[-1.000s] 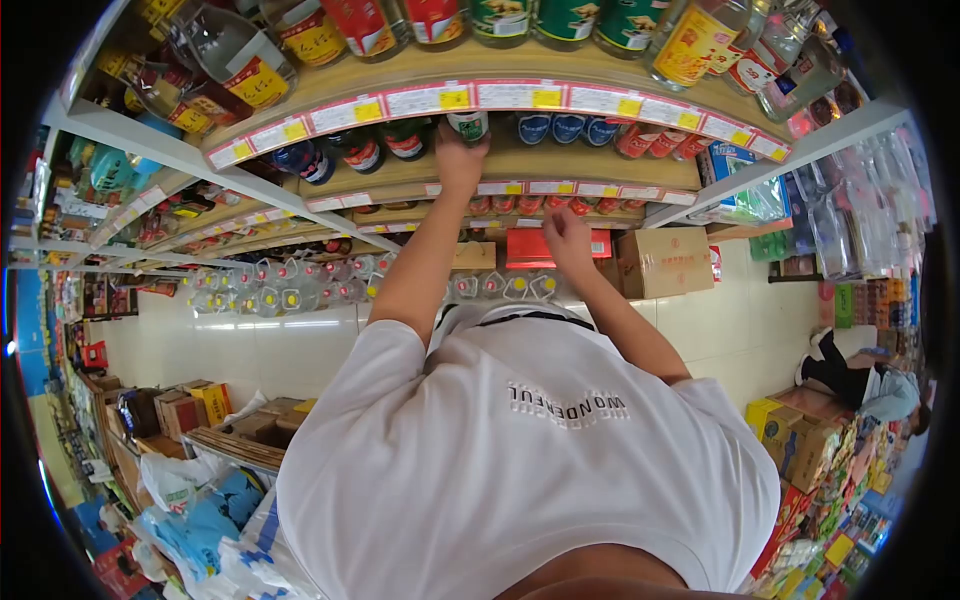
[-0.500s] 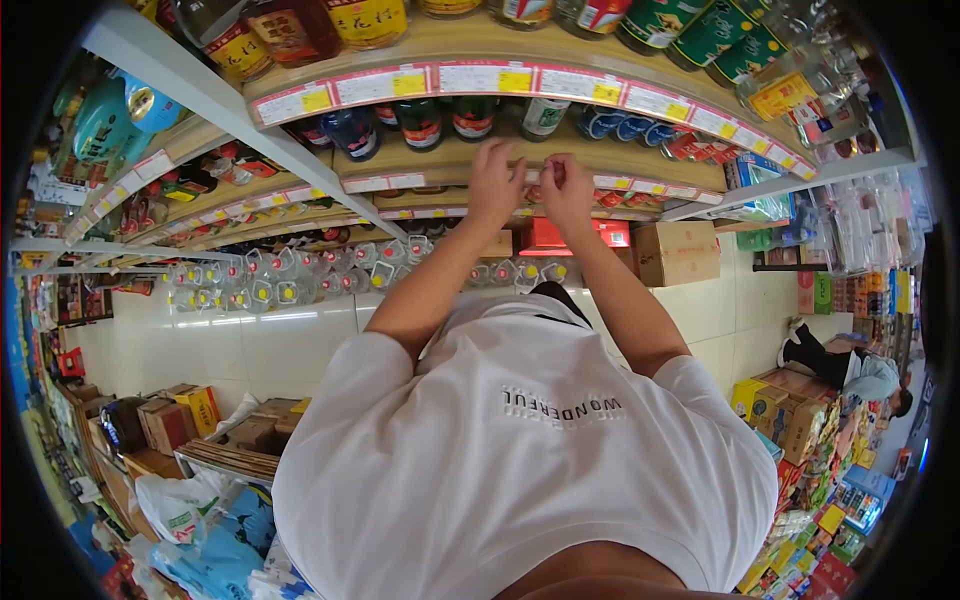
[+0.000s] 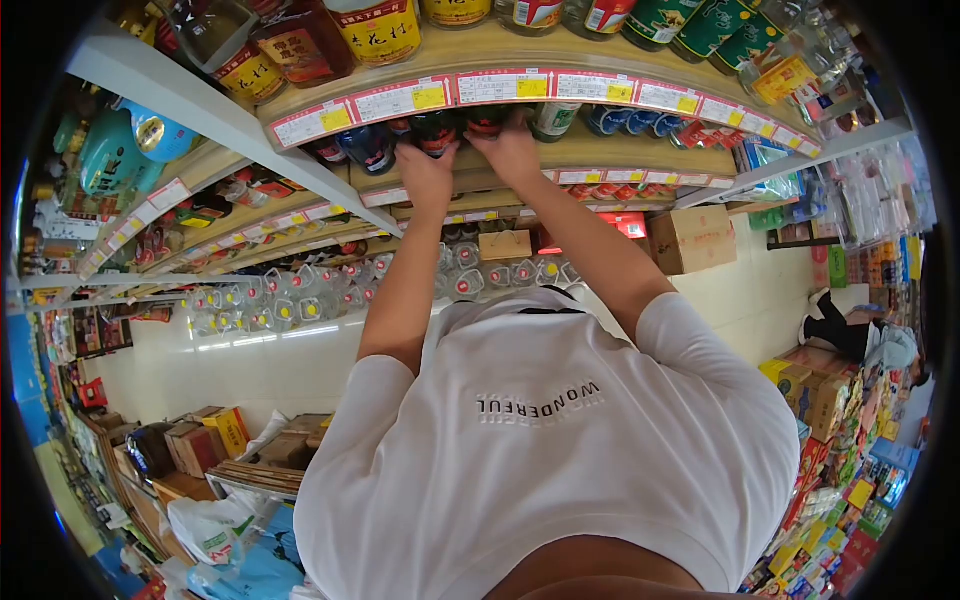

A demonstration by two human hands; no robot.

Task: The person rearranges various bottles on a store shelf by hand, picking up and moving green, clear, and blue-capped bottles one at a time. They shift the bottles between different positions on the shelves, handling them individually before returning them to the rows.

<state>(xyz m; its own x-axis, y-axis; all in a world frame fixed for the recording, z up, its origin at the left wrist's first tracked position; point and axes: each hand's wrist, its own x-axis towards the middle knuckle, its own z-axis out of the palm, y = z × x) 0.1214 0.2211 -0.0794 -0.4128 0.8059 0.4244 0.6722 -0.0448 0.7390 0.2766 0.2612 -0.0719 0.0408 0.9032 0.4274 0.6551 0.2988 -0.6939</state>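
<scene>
The left dark bottle (image 3: 435, 132) and right dark bottle (image 3: 486, 121) stand on the shelf (image 3: 600, 158), contents unclear. Both arms reach forward; the left hand (image 3: 428, 172) cups the former's base, the right hand (image 3: 508, 152) curls against the latter, fingertips partly hidden. A blue bottle (image 3: 367, 149) stands left.

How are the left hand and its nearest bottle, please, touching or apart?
Touching: the head view shows the left hand around the base of the bottle.
</scene>
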